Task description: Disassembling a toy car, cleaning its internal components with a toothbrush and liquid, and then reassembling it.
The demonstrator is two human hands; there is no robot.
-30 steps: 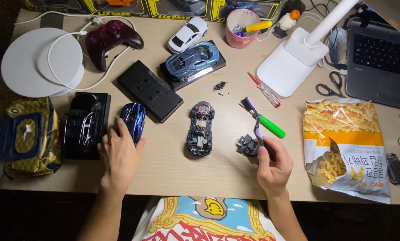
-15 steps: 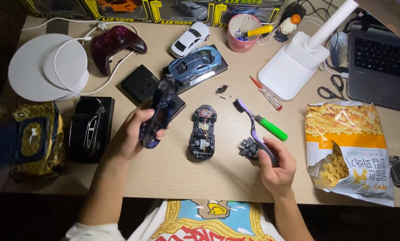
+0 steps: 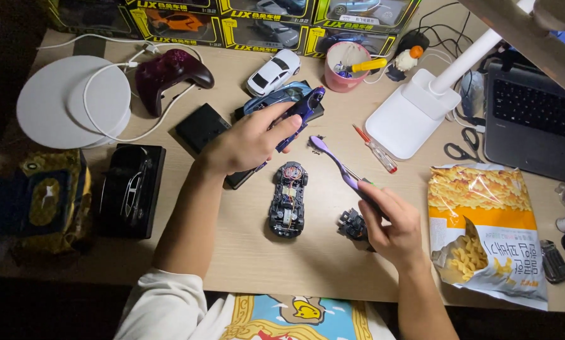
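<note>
My left hand (image 3: 251,141) is raised over the desk and holds a dark blue toy car body shell (image 3: 301,112). My right hand (image 3: 393,226) grips a purple toothbrush (image 3: 336,162) by its handle, with the bristle end pointing up-left. Between the hands lies an open toy car chassis (image 3: 288,199) with its wiring showing. A small dark car part (image 3: 352,224) rests just left of my right hand.
A black flat box (image 3: 200,129), a blue model car (image 3: 276,97), a white model car (image 3: 273,72), a game controller (image 3: 169,72), a white round stand (image 3: 71,101), a lamp base (image 3: 408,113), a red screwdriver (image 3: 374,148), a snack bag (image 3: 487,226), a laptop (image 3: 537,119), scissors (image 3: 462,143).
My left hand picked the dark blue shell up from the desk at the left and carried it up and to the right. My right hand lifted the toothbrush slightly.
</note>
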